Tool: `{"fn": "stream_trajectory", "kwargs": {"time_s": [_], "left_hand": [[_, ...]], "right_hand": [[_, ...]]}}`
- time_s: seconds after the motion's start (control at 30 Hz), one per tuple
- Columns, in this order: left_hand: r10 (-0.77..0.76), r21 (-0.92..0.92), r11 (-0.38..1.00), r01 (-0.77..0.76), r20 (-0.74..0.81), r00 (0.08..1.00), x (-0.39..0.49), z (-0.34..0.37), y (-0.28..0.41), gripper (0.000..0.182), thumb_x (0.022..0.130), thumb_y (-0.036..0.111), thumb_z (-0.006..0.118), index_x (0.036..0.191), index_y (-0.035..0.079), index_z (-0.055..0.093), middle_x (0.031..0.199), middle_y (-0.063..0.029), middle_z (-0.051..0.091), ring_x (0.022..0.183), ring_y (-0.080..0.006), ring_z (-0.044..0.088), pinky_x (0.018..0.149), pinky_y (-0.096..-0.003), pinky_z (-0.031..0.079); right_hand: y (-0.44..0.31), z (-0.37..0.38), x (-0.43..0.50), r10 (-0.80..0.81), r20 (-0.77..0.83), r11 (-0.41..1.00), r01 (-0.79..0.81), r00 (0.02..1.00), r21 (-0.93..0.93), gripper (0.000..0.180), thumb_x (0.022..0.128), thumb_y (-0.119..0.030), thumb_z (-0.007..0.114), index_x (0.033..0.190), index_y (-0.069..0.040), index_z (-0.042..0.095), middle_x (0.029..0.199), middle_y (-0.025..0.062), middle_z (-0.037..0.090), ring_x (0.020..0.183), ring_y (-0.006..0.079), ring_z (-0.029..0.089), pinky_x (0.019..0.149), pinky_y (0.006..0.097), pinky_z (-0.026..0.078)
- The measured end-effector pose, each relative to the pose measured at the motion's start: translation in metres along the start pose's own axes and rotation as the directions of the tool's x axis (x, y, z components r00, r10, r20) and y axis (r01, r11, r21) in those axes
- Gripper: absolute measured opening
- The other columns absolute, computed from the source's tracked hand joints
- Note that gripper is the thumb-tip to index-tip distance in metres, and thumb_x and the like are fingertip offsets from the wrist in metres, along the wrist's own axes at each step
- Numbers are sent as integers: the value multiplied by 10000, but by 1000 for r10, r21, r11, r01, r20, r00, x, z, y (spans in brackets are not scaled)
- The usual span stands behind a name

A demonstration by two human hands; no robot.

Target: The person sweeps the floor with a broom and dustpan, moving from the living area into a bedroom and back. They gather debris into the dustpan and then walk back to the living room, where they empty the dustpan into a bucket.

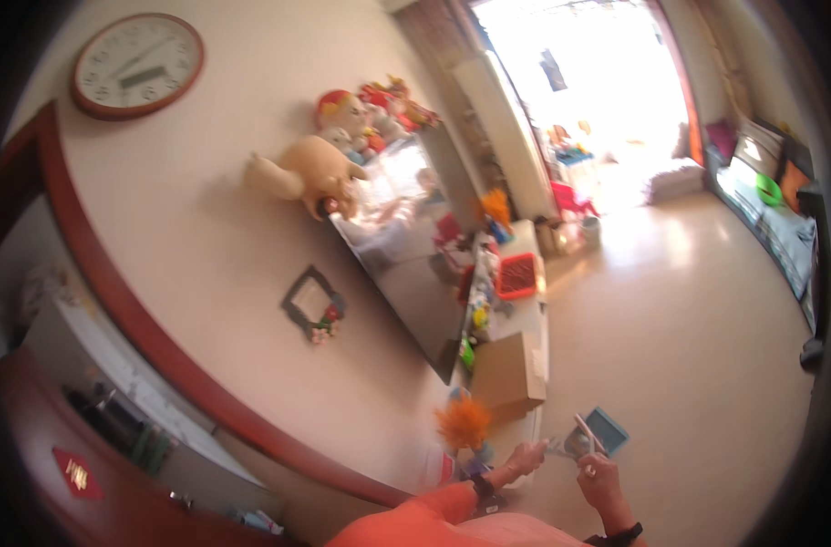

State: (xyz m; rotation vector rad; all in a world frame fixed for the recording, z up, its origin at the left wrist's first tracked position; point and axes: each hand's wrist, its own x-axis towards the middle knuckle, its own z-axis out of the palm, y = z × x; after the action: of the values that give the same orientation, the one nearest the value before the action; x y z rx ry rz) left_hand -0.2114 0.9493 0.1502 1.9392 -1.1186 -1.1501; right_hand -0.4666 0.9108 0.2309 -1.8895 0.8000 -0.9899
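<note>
My left hand (527,458) is at the bottom, its fingers closed around one end of a slim grey object (557,450), too blurred to name. Close by on the right, my right hand (598,478) grips a thin pale handle (588,432). A round greyish item (578,443) lies beyond the hands, partly hidden by the handle. Behind it shows a blue-grey square tray or bin (612,432). Dark bands circle both wrists.
A cardboard box (507,372), a red basket (516,275) and an orange decoration (463,422) stand along a white cabinet (540,321). Above it is a television (415,267) with plush toys (313,171). A sofa (764,205) lines the far right.
</note>
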Motion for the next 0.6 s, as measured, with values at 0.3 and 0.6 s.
{"fn": "stream_trajectory", "kwargs": {"time_s": [0.3,0.6], "left_hand": [[-180,-199,969,147,-156,971,10,57,81,624,986,559,439,733,12,599,495,-36,464,364,-156,443,383,-302,367],[-134,-63,990,126,-145,980,65,53,82,585,1026,488,364,771,27,618,580,-99,590,477,-249,575,496,-378,473]], "right_hand": [[40,-88,61,-139,173,990,133,975,46,65,777,-22,602,820,-32,650,783,205,642,752,418,639,666,447,520],[71,-98,116,-129,235,991,131,963,9,99,832,-99,582,808,-40,658,787,213,647,743,418,642,669,458,523]]}}
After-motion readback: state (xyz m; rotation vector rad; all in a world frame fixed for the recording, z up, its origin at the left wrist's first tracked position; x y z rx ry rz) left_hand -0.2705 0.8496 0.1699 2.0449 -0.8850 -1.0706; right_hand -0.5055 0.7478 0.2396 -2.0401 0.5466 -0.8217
